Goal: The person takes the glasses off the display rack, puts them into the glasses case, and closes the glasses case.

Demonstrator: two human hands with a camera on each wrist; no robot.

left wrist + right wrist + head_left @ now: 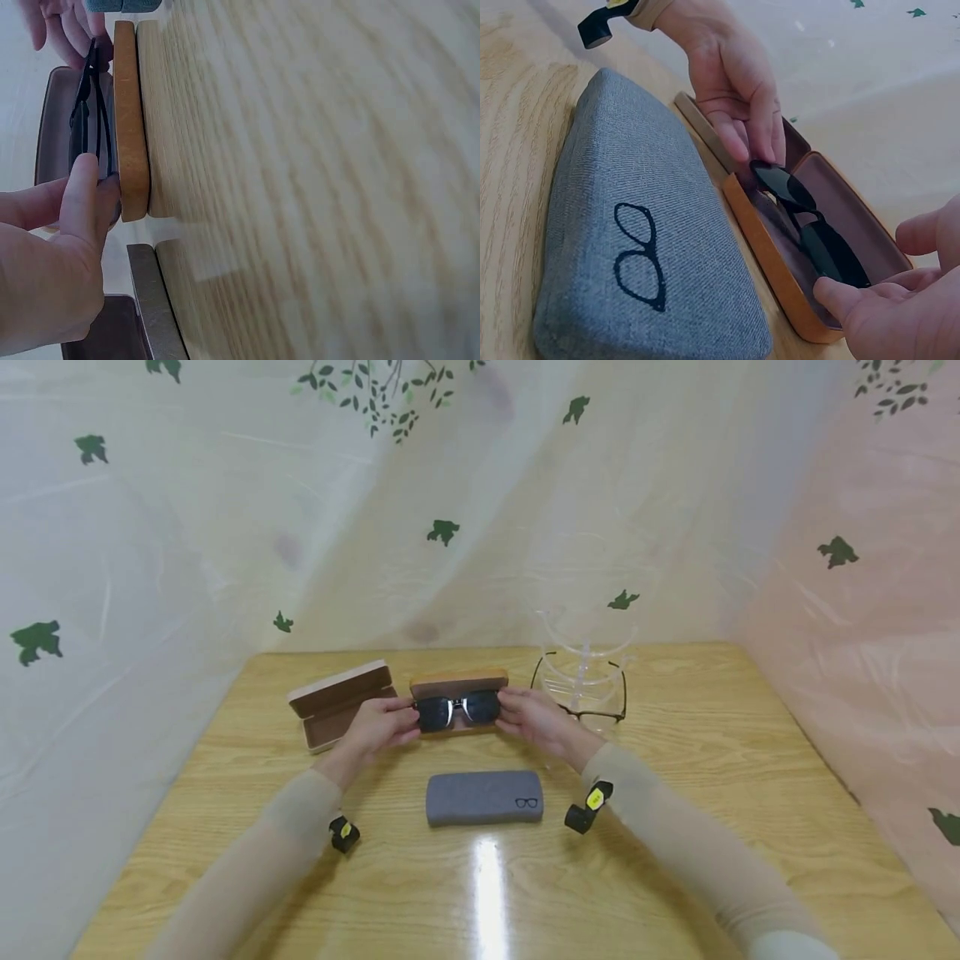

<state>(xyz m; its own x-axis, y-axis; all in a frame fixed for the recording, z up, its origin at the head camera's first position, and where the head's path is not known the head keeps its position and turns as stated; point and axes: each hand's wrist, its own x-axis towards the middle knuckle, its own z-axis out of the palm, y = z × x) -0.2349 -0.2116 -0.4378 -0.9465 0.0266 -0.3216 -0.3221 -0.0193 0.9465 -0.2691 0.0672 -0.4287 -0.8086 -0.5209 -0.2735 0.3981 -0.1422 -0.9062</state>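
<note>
A pair of dark sunglasses (480,707) is held at the opening of an orange-brown glasses case (459,677), lenses facing the person. My left hand (380,725) pinches their left end between thumb and fingers. At the other end, my right hand (538,720) grips the frame near the right lens. The left wrist view shows the folded temples of the sunglasses (96,112) over the case's dark lining. In the right wrist view, the lenses (832,247) lie within the case's outline, with the lid (851,206) standing up behind them.
A second case (341,689) stands open at left, brown inside. Nearer the person lies a closed grey fabric case (480,797) with a glasses print. At right, a clear display stand (583,672) has black-framed eyeglasses (622,693) by it. Leaf-patterned sheeting (487,577) borders the wooden table (675,710).
</note>
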